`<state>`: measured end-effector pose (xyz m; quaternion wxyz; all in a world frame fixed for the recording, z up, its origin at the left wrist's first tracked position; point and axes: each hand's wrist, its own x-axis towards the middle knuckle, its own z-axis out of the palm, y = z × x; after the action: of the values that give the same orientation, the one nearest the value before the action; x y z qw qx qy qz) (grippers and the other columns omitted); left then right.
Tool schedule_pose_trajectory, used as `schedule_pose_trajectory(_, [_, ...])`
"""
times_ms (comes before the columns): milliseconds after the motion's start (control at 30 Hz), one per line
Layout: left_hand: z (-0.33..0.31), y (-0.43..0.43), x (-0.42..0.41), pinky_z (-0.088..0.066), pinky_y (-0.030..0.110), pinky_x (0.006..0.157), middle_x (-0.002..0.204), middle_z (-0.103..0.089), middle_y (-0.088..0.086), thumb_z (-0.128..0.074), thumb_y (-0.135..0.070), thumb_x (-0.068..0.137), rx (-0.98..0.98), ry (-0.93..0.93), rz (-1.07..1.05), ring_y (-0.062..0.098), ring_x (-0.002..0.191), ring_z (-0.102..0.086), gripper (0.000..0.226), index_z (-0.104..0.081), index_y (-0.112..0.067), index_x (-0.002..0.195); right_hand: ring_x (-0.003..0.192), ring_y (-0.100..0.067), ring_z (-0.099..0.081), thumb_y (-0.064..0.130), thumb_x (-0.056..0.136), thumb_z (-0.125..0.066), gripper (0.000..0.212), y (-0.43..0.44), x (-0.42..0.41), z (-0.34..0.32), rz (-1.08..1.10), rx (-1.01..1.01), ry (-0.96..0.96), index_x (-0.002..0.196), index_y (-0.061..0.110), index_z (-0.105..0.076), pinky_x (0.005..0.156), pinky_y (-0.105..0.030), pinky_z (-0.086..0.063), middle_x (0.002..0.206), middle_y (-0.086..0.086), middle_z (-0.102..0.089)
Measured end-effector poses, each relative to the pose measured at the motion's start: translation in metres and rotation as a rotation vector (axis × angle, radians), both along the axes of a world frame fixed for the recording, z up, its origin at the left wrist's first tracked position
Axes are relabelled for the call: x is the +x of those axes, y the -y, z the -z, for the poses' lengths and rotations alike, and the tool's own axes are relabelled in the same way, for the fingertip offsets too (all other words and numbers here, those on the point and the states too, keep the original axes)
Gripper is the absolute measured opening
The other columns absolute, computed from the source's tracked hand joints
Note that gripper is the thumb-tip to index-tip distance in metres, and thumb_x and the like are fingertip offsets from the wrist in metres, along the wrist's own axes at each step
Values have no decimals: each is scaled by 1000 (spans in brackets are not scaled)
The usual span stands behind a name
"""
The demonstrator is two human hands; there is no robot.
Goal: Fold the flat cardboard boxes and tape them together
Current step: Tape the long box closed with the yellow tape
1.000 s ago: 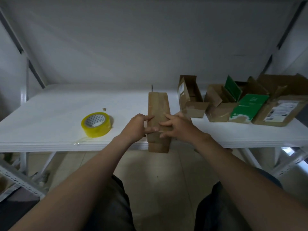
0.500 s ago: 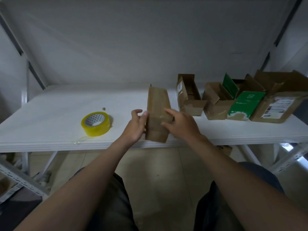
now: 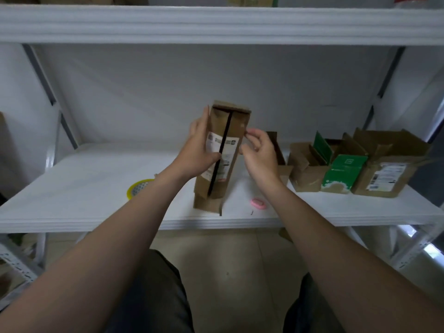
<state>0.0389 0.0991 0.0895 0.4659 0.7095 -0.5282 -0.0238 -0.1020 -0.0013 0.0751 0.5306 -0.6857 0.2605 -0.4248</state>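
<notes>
A tall narrow cardboard box is held upright and slightly tilted above the white shelf. Its two long flaps face me with a dark gap between them and a white label across both. My left hand grips the box's left side, thumb lying across the front and fingers behind. My right hand is at the box's right edge, its curled thumb and fingertips pinching that edge. A yellow tape roll lies on the shelf, partly hidden by my left forearm.
Several opened cardboard boxes stand at the right of the shelf, one of them green, and a labelled one. A small pink object lies near the shelf's front edge. Another shelf board runs overhead.
The box went from lying low at the shelf edge to being raised upright and turned, so its open flap side and label face me. The view tilted upward.
</notes>
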Motion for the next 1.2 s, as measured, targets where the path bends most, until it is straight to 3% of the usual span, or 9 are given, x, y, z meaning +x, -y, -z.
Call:
schedule_pose_trajectory(100, [5,5,9,-36,46,116,154,-27,5,-85,-15,74,63,15,-63,16,137,-35,125,3,-28,162,76,3,-68,21,92,-69,53,-3,1,2,-53,-105,-101,141,33,-51,68,-17,-57,94,12,-70])
schedule_pose_trajectory(200, [14,5,13,-38,47,115,153,-31,0,-82,-16,71,60,-7,-83,24,140,-37,117,-8,-25,161,76,-2,-71,25,87,-77,65,2,5,10,-83,-160,-165,144,38,-48,74,-30,-62,97,8,-74])
schedule_pose_trajectory(333, [26,8,10,-52,16,87,134,-56,-12,-66,4,80,17,-143,-11,9,116,-61,77,-40,-20,148,120,-18,-62,44,67,-88,98,16,16,32,-153,-191,-293,147,47,-33,94,-48,-58,140,5,-57])
schedule_pose_trajectory(433, [43,11,18,-58,29,89,132,-64,-10,-51,4,88,0,-262,-32,10,109,-68,60,-54,-25,140,135,-24,-48,42,60,-89,113,30,26,52,-196,-283,-398,150,50,-22,98,-52,-54,150,9,-44])
schedule_pose_trajectory(567, [56,18,30,-52,36,104,132,-67,-4,-53,-4,97,-13,-274,-169,9,120,-62,43,-62,-17,137,109,-18,-66,31,72,-76,81,42,34,69,-225,-194,-457,145,43,-42,85,-45,-61,123,4,-67])
schedule_pose_trajectory(700, [64,26,36,-55,45,99,129,-68,7,-60,-17,96,136,-216,-316,25,114,-66,39,-62,-7,134,81,-22,-71,21,92,-64,17,44,34,77,-93,-209,-636,101,10,-73,71,-37,-60,86,-5,-72])
schedule_pose_trajectory(867, [67,27,23,-63,40,80,134,-61,2,-71,-19,77,442,-343,-173,23,101,-69,71,-52,-13,145,68,-29,-61,16,96,-53,28,41,28,85,11,-355,-801,72,4,-61,56,-32,-47,66,-9,-56])
schedule_pose_trajectory(1067, [72,16,15,-64,39,70,93,-73,14,-76,-19,83,520,-436,-181,25,80,-75,24,-72,0,98,70,-29,-65,32,92,-70,32,41,23,77,36,-402,-828,73,7,-65,67,-38,-56,67,-9,-62])
schedule_pose_trajectory(1200, [86,12,21,-64,40,70,96,-73,19,-49,-13,99,442,-380,-197,29,80,-75,27,-70,4,97,59,-23,-63,23,96,-67,31,47,12,75,-85,-221,-818,76,0,-61,61,-32,-53,66,-11,-63])
